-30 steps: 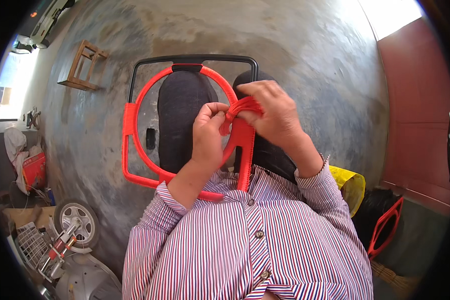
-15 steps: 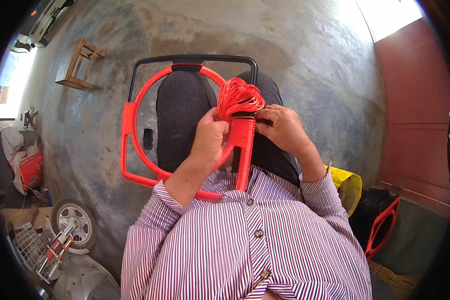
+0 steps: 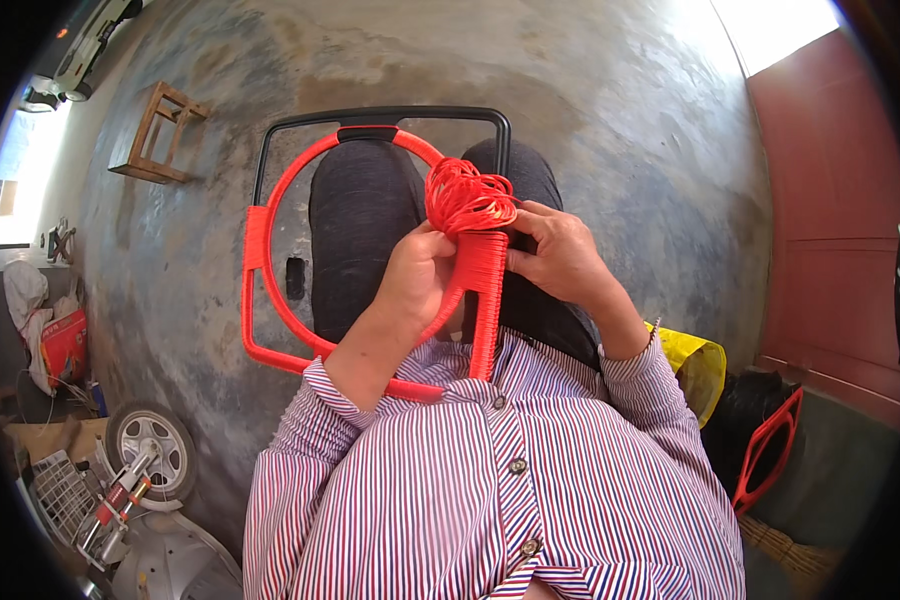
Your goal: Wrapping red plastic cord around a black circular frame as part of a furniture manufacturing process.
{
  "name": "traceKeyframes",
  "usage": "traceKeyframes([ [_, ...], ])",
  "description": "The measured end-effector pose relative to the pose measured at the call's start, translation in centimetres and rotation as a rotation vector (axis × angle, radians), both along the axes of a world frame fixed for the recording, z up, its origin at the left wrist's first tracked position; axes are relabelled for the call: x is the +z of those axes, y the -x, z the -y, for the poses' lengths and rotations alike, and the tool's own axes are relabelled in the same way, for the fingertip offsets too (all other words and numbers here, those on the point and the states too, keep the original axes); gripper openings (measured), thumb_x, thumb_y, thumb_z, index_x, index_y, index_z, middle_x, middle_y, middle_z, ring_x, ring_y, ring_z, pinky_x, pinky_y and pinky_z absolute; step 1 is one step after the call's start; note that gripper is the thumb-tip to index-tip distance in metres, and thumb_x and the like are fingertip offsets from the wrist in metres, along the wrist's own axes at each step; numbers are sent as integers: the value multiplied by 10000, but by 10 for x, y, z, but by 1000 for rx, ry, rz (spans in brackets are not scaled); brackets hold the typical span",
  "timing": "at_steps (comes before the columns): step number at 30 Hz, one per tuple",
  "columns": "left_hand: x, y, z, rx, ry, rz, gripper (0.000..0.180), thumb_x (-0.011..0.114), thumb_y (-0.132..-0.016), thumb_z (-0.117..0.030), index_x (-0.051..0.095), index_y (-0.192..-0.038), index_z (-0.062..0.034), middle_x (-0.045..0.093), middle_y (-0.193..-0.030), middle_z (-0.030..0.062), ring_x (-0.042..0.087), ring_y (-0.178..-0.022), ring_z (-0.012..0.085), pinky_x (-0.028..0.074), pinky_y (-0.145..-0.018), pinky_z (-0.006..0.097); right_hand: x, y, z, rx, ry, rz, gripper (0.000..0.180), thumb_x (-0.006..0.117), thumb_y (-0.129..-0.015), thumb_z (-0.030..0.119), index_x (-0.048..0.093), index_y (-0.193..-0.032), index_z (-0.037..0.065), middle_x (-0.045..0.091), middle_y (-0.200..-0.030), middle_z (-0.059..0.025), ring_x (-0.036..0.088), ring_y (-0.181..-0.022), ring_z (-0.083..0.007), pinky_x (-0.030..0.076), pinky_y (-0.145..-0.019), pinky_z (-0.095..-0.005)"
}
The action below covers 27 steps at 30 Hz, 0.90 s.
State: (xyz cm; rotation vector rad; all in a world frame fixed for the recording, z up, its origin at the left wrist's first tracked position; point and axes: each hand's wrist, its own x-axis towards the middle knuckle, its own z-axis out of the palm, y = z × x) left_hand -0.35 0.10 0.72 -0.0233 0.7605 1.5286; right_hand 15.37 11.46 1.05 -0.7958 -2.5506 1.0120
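Note:
A black metal frame (image 3: 430, 111) with a round inner ring (image 3: 275, 235) rests on my lap, much of it wound with red cord. A looped bundle of red cord (image 3: 468, 197) lies over the frame's right side, above a tightly wound section (image 3: 482, 268). My left hand (image 3: 417, 272) is closed at the bundle's lower left edge, its thumb against the loops and its other fingertips hidden. On the other side, my right hand (image 3: 560, 255) has its fingers bent in at the bundle's right end and the frame bar. What its fingertips pinch is hidden.
A small wooden stool (image 3: 160, 135) lies on the concrete floor at far left. A wheeled vehicle's wheel (image 3: 150, 450) is at lower left. At right are a yellow bag (image 3: 695, 370), a black bag with a red frame (image 3: 770, 450), and a red door (image 3: 830, 220).
The cord bundle has shifted slightly left and its loops lie lower and more bunched. My left hand has moved a little left; my right hand stays close to the frame's bar.

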Motion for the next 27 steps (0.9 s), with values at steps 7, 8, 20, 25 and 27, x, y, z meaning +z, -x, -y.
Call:
traceKeyframes([
  [7,-2,-1,1,13,-61,4,373,424,-867,43,562,-1211,4,627,-1163,125,632,-1052,229,515,-947,382,-9,-15,-4,-140,243,-234,201,661,-717,129,658,-865,-6,626,-829,-68,602,-683,-158,472,-625,-295],
  [8,-2,-1,1,14,-40,31,349,430,-879,33,566,-1200,3,632,-1146,121,637,-1036,226,519,-939,380,-15,-17,-7,-123,305,-291,195,653,-718,118,649,-863,-13,631,-840,-62,584,-674,-138,463,-617,-281],
  [20,-16,5,2,10,29,66,290,404,-860,19,521,-1126,25,651,-1027,141,674,-940,227,563,-899,379,2,-34,-19,-190,1335,-1099,108,519,-775,148,508,-837,61,639,-854,-150,569,-792,-227,462,-767,-346],
  [25,-13,4,2,21,-3,46,296,398,-866,12,511,-1139,28,645,-1032,142,671,-939,228,557,-903,386,27,-82,-55,130,1366,-1127,153,526,-841,193,510,-929,68,564,-773,-106,509,-719,-190,453,-737,-351],
  [27,-9,2,2,22,-15,32,307,399,-871,7,511,-1156,29,645,-1035,137,668,-942,222,555,-902,382,38,-98,-64,97,1350,-1248,163,514,-874,198,517,-966,63,534,-749,-84,485,-682,-169,445,-716,-337],
])
